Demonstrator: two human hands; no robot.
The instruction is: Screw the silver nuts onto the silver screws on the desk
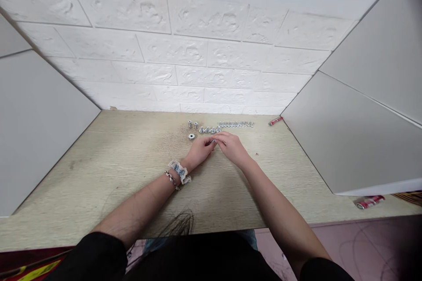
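My left hand [200, 149] and my right hand [231, 145] meet over the light wooden tabletop, fingertips pinched together. Between them a sliver of a small silvery metal fastener [213, 141] shows; the fingers cover the rest, so its exact kind is unclear. Just beyond my fingers stands a row of several wide-headed bolts [207, 130]. A round metal washer-like piece [191, 136] with a dark centre lies to the left of them. Behind it are two short threaded metal pieces [193, 125]. A line of several small screws [235, 124] runs along the back, to the right.
A white brick-patterned wall [191, 77] closes off the back of the wooden tabletop [132, 153]. White panels flank it on the left [42, 127] and right [356, 136]. One red battery [275, 121] lies at the back right, another [370, 202] near the front right edge.
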